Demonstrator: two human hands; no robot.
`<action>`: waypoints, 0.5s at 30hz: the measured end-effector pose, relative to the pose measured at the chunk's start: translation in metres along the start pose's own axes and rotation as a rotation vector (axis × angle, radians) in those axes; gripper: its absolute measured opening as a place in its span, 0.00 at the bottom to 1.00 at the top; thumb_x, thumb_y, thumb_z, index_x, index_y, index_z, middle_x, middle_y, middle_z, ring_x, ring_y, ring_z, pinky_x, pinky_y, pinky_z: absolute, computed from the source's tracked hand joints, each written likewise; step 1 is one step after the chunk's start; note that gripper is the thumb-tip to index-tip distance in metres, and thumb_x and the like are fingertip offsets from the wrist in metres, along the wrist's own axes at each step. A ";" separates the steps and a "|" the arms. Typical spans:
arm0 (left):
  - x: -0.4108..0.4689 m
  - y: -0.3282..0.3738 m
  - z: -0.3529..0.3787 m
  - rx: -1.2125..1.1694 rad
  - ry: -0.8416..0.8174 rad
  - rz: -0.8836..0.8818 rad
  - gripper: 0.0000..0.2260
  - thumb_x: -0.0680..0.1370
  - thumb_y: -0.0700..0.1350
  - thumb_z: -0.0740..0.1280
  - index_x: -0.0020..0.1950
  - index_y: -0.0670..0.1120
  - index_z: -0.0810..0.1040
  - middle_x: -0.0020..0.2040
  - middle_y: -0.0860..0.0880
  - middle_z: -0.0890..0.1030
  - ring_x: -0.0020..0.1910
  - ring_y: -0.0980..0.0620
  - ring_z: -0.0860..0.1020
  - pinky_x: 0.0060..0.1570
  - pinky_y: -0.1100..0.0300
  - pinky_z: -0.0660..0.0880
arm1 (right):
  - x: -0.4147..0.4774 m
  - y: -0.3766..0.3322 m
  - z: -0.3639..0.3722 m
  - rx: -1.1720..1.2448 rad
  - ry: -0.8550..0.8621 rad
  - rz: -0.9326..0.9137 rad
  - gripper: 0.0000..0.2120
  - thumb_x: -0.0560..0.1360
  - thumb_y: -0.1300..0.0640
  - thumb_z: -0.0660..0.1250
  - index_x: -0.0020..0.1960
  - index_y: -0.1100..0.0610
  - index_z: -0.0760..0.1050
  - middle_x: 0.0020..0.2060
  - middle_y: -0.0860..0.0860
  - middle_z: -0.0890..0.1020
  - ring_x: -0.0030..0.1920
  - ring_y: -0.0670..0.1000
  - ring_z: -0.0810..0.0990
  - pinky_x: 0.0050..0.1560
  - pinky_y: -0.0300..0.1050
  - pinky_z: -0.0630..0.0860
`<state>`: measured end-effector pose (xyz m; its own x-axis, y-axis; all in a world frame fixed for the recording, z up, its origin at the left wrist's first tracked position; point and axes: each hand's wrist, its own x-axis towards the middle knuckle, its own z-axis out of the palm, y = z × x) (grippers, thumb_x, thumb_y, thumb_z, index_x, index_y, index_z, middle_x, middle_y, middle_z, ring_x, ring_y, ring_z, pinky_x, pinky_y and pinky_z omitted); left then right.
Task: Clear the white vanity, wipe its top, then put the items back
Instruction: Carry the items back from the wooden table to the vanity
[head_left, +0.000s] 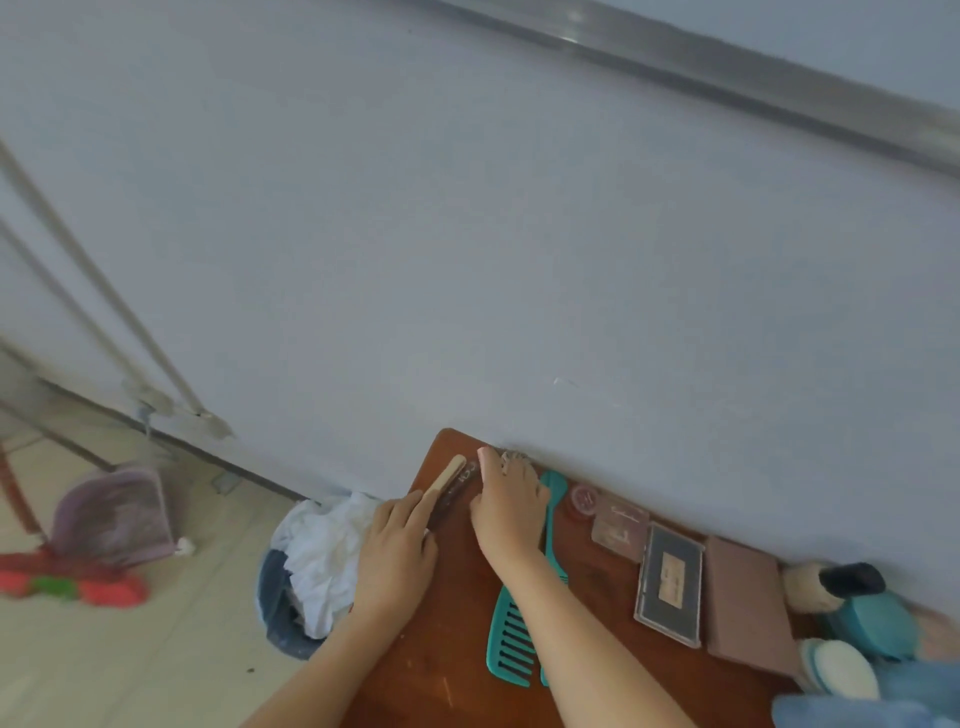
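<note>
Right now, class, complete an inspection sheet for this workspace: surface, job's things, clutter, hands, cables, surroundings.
Surface: brown wooden tabletop against the wall.
Job's things: teal comb, red jar, pink compact, dark palette, mauve palette, laid side by side.
Clutter: bin holding crumpled white material, on the floor.
Hands: left hand rests straight fingers on beige stick; right hand over silvery item, grip unclear.
Cables: nothing seen.
Surroundings: grey wall, dustpan on tiled floor.
</note>
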<state>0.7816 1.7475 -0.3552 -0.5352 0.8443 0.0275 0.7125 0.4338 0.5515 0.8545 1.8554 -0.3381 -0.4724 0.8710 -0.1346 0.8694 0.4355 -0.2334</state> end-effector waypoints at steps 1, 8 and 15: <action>-0.001 -0.002 -0.001 0.026 0.001 -0.009 0.20 0.67 0.41 0.58 0.55 0.44 0.80 0.47 0.48 0.83 0.43 0.47 0.80 0.38 0.56 0.78 | -0.004 0.001 -0.001 0.008 -0.025 -0.003 0.24 0.78 0.59 0.57 0.72 0.50 0.56 0.69 0.55 0.66 0.71 0.56 0.60 0.70 0.52 0.59; -0.020 -0.007 -0.017 -0.017 -0.042 -0.121 0.21 0.74 0.36 0.61 0.67 0.47 0.71 0.61 0.47 0.76 0.58 0.46 0.72 0.57 0.55 0.69 | -0.043 0.006 0.002 0.059 -0.012 -0.137 0.25 0.78 0.61 0.57 0.74 0.51 0.55 0.63 0.53 0.72 0.65 0.54 0.67 0.66 0.46 0.62; -0.040 -0.017 -0.016 -0.029 -0.032 -0.052 0.18 0.67 0.37 0.72 0.56 0.43 0.78 0.47 0.45 0.81 0.44 0.41 0.77 0.40 0.51 0.74 | -0.089 -0.006 0.026 -0.031 0.214 -0.162 0.31 0.55 0.60 0.80 0.57 0.53 0.79 0.35 0.49 0.80 0.37 0.51 0.79 0.37 0.45 0.79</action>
<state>0.7834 1.7016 -0.3523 -0.5564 0.8305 -0.0285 0.6701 0.4687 0.5756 0.8871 1.7693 -0.3502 -0.5671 0.8163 0.1096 0.7907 0.5768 -0.2050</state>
